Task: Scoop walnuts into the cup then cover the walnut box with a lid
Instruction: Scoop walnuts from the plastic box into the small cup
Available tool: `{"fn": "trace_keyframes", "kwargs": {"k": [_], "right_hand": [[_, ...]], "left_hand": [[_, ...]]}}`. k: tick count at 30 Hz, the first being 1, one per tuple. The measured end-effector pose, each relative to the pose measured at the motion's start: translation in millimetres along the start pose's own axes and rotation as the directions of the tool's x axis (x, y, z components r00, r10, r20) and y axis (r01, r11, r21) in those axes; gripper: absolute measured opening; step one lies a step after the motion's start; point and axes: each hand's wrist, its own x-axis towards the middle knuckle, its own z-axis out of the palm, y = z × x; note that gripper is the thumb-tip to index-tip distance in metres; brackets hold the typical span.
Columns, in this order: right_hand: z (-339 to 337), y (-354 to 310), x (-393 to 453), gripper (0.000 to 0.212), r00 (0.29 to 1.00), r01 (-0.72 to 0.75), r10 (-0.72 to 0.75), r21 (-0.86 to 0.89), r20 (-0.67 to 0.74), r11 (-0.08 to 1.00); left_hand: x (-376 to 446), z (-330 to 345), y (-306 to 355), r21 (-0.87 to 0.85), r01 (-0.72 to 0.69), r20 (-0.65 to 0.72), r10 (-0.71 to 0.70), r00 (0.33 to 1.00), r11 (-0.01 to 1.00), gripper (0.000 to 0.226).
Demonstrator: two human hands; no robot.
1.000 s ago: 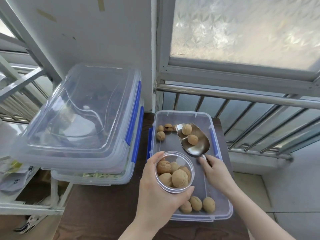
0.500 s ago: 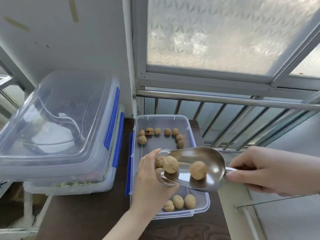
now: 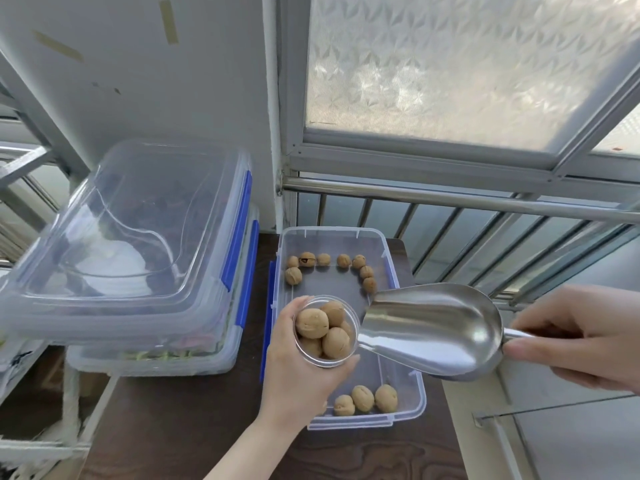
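My left hand (image 3: 294, 379) is wrapped around a clear cup (image 3: 325, 330), fingers curled under and around its wall, holding it above the walnut box (image 3: 346, 237) with its mouth tipped up toward me. The cup is nearly full of walnuts (image 3: 311, 323). My right hand (image 3: 575, 337) is closed on the handle of a metal scoop (image 3: 429, 330), pinching it at the far right.

At the far left sit two stacked clear storage boxes with blue latches (image 3: 138, 237), lids on, resting on the dark wooden bench (image 3: 194, 427). Just beside them to the right is the open walnut box, its long axis running away from me toward the window railing (image 3: 450, 199). No lid is on it. Loose walnuts lie along its far end (image 3: 329, 261) and three more sit at its near end (image 3: 363, 399).

The scoop is empty. Its long axis lies almost crosswise to the box, handle pointing right, open lip pointing left and touching or just beside the cup's rim. Its bowl hangs over the right wall of the box.
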Motion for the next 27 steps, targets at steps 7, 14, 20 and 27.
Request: {"fn": "trace_keyframes", "kwargs": {"k": [7, 14, 20, 27], "right_hand": [[0, -5, 0, 0.107, 0.997, -0.009, 0.016, 0.097, -0.077, 0.995], [22, -14, 21, 0.053, 0.993, -0.039, 0.055, 0.157, -0.102, 0.987], [69, -28, 82, 0.052, 0.924, -0.044, 0.095, 0.144, -0.371, 0.989], [134, -41, 168, 0.043, 0.876, -0.054, 0.144, 0.204, -0.460, 0.977]], "left_hand": [[-3, 0, 1, -0.094, 0.039, -0.012, -0.040, 0.999, 0.995, 0.091], [-2, -7, 5, -0.097, -0.006, -0.055, 0.000, 0.998, 0.995, 0.090], [2, -32, 15, -0.037, -0.123, -0.143, 0.116, 0.983, 0.992, 0.089], [-11, -74, 2, 0.046, -0.148, -0.230, 0.155, 0.961, 0.988, 0.084]]}}
